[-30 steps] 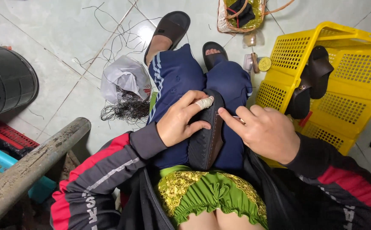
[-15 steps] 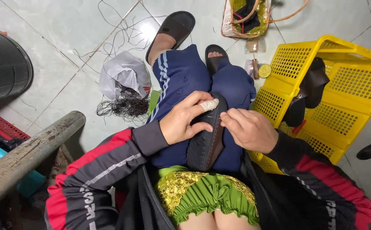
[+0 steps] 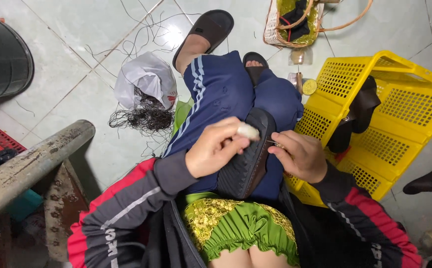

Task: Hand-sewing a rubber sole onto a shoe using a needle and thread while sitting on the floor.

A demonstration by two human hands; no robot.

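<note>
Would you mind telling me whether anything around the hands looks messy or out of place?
Yes: loose dark threads lie tangled on the pale tiled floor beside a crumpled white plastic bag. A lone black shoe piece lies outside the yellow perforated plastic basket.

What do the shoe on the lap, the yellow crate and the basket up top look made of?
Black shoe: likely rubber or foam sole, matte, with a moulded ribbed tread; the upper is hidden. Yellow crate: rigid moulded plastic, slightly glossy, with a regular perforated grid. Basket: looks like woven cane or plastic strip, pale, with looped tan handles; can't tell which.
</note>
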